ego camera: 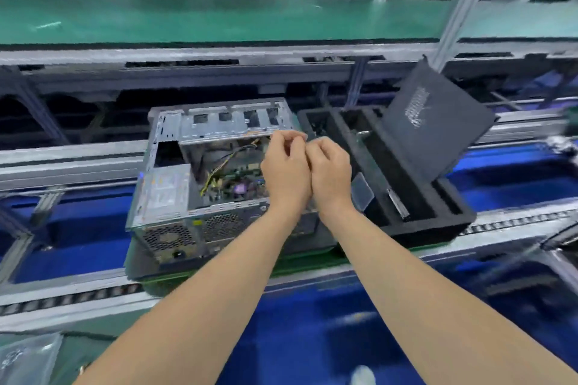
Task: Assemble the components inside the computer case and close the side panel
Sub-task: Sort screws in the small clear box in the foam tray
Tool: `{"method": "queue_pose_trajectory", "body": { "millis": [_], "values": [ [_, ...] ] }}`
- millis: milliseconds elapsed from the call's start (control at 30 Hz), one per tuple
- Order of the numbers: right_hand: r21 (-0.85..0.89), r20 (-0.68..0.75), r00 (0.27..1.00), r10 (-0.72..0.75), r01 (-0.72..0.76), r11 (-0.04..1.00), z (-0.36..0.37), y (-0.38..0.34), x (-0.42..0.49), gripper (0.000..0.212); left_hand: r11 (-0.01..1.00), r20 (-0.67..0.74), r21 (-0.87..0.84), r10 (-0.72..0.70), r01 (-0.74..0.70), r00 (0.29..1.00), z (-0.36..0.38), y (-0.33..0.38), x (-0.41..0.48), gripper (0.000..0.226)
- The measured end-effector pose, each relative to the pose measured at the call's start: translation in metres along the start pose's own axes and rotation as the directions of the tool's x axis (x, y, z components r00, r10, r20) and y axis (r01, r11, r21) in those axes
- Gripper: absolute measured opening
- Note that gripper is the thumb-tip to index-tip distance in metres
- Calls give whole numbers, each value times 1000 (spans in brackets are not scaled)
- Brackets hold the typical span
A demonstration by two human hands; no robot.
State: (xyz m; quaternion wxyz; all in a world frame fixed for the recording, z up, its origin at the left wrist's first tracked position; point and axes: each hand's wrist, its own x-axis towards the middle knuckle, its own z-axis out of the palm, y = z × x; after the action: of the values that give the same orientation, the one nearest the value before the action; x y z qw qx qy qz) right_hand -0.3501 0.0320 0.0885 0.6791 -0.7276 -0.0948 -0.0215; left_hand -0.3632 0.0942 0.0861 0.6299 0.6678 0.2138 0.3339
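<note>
The computer case (175,206) lies open-side up on the conveyor (78,297), the foam tray (438,228) just beside its right end, the side panel (434,131) propped in it. Your left grip (286,166) and right grip (331,169) meet above the motherboard (237,181), fingers curled; I cannot tell whether they pinch anything. Keep small parts over the opening, clear of the yellow cables (212,178).

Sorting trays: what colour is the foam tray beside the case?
Black foam tray, head view.
</note>
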Motion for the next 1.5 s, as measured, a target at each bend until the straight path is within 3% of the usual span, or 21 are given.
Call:
{"method": "queue_pose_trajectory", "body": {
  "millis": [167,333,533,633,833,1067,1333,1500],
  "values": [
    [-149,-76,996,56,-67,987,-92,58,76,20,998,193,53,-39,29,980,113,-35,-12,28],
    [-386,101,975,199,-146,911,-161,124,143,13,960,220,279,-98,34,970,184,-104,-8,26],
    [-579,364,913,183,68,813,-177,181,204,12,743,111,668,-43,-43,993,180,-182,14,24],
    [-613,548,821,161,263,745,-158,202,228,14,636,97,769,-20,-62,995,177,-204,16,20],
    [-619,781,546,303,616,487,-111,230,260,25,647,129,756,-5,-95,992,183,-222,52,19],
    [-564,797,398,455,760,324,-96,243,279,16,677,23,735,49,-50,999,182,-228,58,17],
    [-535,776,359,519,811,238,-91,249,286,26,692,-50,720,-34,60,998,186,-224,60,17],
    [-527,784,360,506,816,236,-90,250,285,20,661,-37,750,-16,38,999,187,-226,58,17]
  ]
}}
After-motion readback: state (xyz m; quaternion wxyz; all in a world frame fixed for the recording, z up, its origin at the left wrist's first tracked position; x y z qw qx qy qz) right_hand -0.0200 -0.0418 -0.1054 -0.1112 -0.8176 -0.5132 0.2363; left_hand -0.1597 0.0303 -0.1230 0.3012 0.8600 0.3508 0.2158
